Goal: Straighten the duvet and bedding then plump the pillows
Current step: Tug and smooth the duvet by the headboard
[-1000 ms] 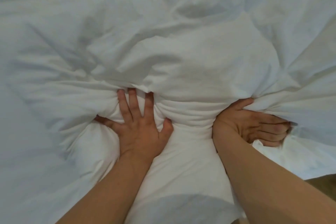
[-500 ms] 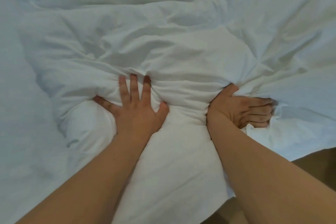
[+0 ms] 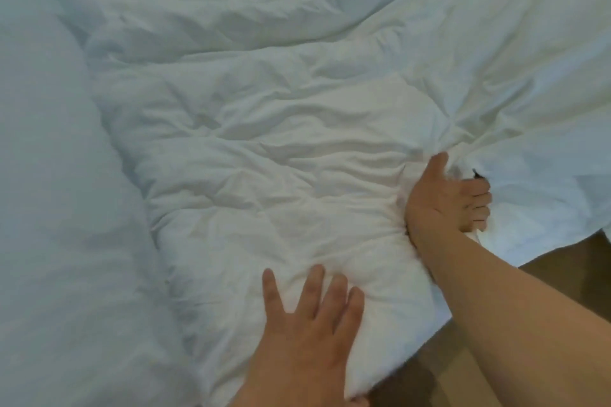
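A white, heavily creased duvet fills nearly the whole head view. Its near corner hangs over the bed's edge at the bottom centre. My left hand lies flat on that near part, fingers spread and straight, pressing the fabric. My right hand is further up and to the right, fingers curled into a bunched fold of the duvet, thumb pointing up. Another layer of white bedding spreads out to the right of that grip. No pillow is visible.
A smoother bluish-white sheet covers the left side. Brown wooden floor shows past the bed's edge at the lower right, under my right forearm.
My left hand has drawn back toward me and now lies flat lower on the duvet. My right hand keeps its grip on the fold. The duvet has spread out and looks less bunched.
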A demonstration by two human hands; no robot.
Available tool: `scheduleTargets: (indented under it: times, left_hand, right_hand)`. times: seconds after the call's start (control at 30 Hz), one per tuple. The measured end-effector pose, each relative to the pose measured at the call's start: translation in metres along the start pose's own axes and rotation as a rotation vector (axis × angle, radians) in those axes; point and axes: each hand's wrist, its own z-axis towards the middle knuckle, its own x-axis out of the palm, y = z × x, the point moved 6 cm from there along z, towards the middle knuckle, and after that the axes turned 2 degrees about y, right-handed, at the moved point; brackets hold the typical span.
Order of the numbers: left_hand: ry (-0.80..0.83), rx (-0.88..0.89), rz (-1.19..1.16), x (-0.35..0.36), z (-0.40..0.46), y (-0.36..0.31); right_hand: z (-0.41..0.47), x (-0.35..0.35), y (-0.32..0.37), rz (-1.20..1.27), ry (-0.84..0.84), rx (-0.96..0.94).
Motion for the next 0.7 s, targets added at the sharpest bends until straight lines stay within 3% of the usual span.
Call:
scheduleTargets:
  times: [0.07,0.1,0.17,0.2,0.23,0.27,0.3,0.33,0.4,0.5,0.7]
  left_hand:
    - [0.1,-0.023,0.027,-0.004,-0.008,0.0]
    - [0.059,-0.057,0.025,-0.015,-0.01,0.002]
    - [-0.125,-0.141,0.06,-0.035,-0.019,0.011]
    - [-0.167,-0.172,0.077,-0.042,-0.024,0.015]
    - [-0.192,-0.197,0.07,-0.047,-0.029,0.02]
    - [-0.216,-0.201,0.039,-0.046,-0.035,0.026]
    - [-0.263,-0.16,0.058,-0.044,-0.04,0.03]
    - [-0.311,-0.108,0.102,-0.042,-0.046,0.031]
    - [-0.371,-0.029,0.189,-0.038,-0.056,0.03]
    - [-0.271,-0.058,0.258,-0.02,-0.069,0.024]
    - [-0.085,-0.325,0.196,-0.007,-0.081,0.03]
  right_hand:
    - [0.019,-0.031,-0.005,0.302,0.089,0.161]
    - [0.029,-0.044,-0.003,0.373,0.14,0.207]
    - [0.043,-0.09,-0.011,-0.024,0.112,0.099]
    - [0.048,-0.112,-0.025,0.094,0.053,0.159]
    - [0.046,-0.128,-0.04,0.425,-0.032,0.291]
    - [0.043,-0.137,-0.049,0.586,-0.124,0.343]
    - [0.022,-0.141,-0.062,0.517,-0.116,0.437]
    - [0.002,-0.138,-0.077,0.402,-0.051,0.553]
    - [-0.048,-0.114,-0.085,0.429,0.138,0.694]
    - [-0.109,-0.079,-0.078,0.436,0.315,0.688]
    - [-0.157,-0.068,-0.082,0.405,0.373,0.667]
